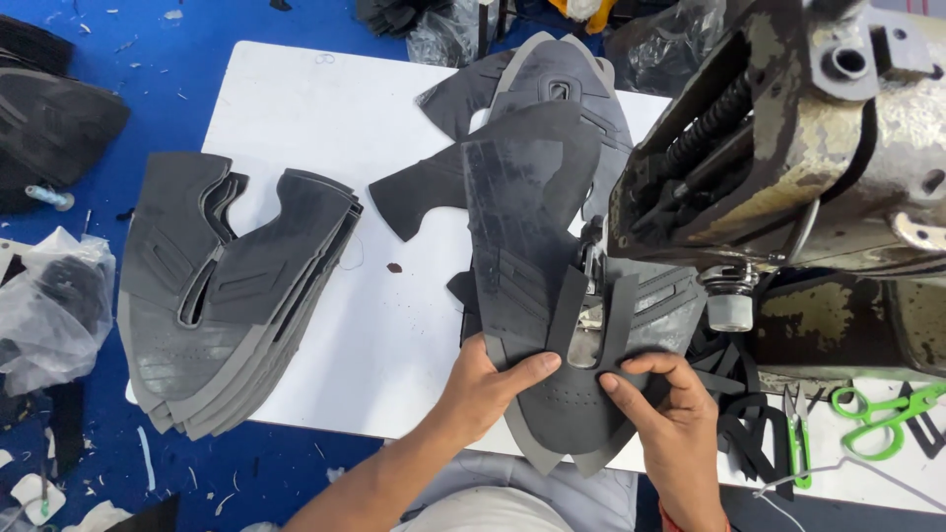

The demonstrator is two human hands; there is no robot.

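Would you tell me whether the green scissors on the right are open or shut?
Shut: the green scissors lie flat, loop handles together; their blades run out of frame.

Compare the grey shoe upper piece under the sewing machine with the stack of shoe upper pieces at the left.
The grey shoe upper piece is single; the stack holds many layered pieces. The piece is pinned by both hands, left hand and right hand; the stack lies untouched. Both are dark grey cut uppers on the white board.
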